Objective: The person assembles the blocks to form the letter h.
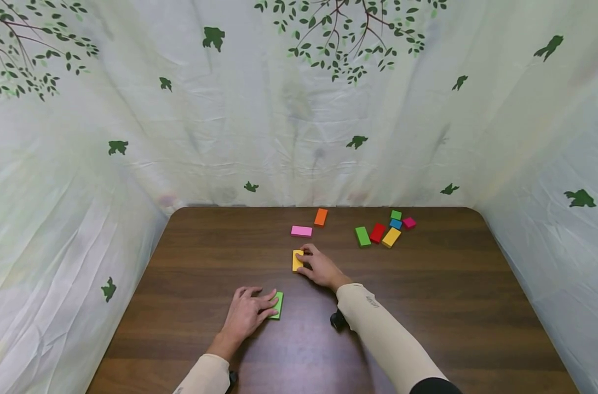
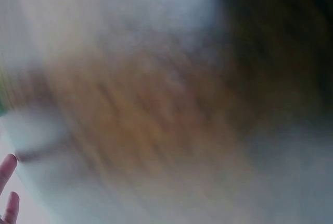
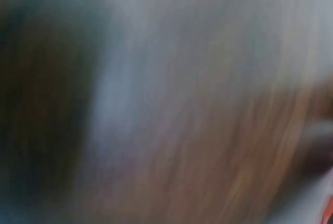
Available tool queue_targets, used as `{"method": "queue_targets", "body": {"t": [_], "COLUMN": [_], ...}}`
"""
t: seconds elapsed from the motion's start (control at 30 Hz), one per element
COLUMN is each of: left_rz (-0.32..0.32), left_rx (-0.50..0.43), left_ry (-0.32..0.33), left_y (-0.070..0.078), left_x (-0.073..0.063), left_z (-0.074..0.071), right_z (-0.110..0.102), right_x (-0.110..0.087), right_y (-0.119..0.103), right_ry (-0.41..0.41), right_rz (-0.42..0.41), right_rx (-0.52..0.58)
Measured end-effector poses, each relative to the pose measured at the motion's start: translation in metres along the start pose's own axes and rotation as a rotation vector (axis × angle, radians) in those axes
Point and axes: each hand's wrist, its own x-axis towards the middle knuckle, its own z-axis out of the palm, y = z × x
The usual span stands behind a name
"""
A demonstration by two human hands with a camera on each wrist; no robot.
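My left hand (image 1: 247, 313) is at a light green block (image 1: 279, 306) near the middle of the table. Its thumb and index finger hold the block from the left, covering part of it. Farther back and to the right, my right hand (image 1: 323, 269) grips a yellow block (image 1: 296, 261) by its right side, with the thumb at the near end and fingers at the far end. Behind that block lie a pink block (image 1: 301, 231) and an orange block (image 1: 321, 217). Both wrist views are mostly blurred; two fingertips (image 2: 7, 169) show in the left one.
Toward the back right of the brown table (image 1: 442, 306) sits a loose group: a green block (image 1: 362, 237), a red block (image 1: 377, 233), another yellow block (image 1: 391, 237), a blue block (image 1: 395, 224), a small green block (image 1: 396, 215) and a magenta block (image 1: 409, 222). A leaf-printed curtain (image 1: 299, 137) surrounds the table.
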Motion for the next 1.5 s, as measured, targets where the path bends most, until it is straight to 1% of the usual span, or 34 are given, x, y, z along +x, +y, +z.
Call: {"method": "queue_targets", "body": {"t": [0.17, 0.3, 0.6, 0.73, 0.97, 1.23, 1.33, 1.5], "left_rz": [0.0, 0.002, -0.006, -0.018, -0.01, 0.006, 0.0, -0.016], "left_rx": [-0.003, -0.009, 0.004, 0.003, -0.004, 0.019, 0.027, 0.032], "left_ry": [-0.006, -0.004, -0.003, -0.008, 0.007, 0.041, 0.032, -0.015], "left_y": [0.0, 0.0, 0.002, 0.002, 0.002, 0.002, 0.002, 0.004], "left_x": [0.0, 0.001, 0.0, 0.001, 0.001, -0.001, -0.001, 0.0], "left_z": [0.0, -0.001, -0.002, -0.003, -0.002, 0.0, -0.001, -0.003], "right_z": [0.005, 0.007, 0.011, 0.012, 0.017, 0.022, 0.023, 0.025], "right_x": [0.002, 0.002, 0.003, 0.003, 0.004, 0.004, 0.003, 0.003], "right_y": [-0.008, -0.013, -0.017, -0.019, -0.023, -0.029, -0.032, -0.035], "right_ry": [0.017, 0.028, 0.03, 0.028, 0.015, -0.005, -0.002, 0.02], "right_rz": [-0.023, -0.025, -0.083, -0.092, -0.084, -0.113, -0.119, -0.143], "right_rx": [0.007, 0.037, -0.002, -0.005, 0.005, 0.012, 0.015, 0.015]}}
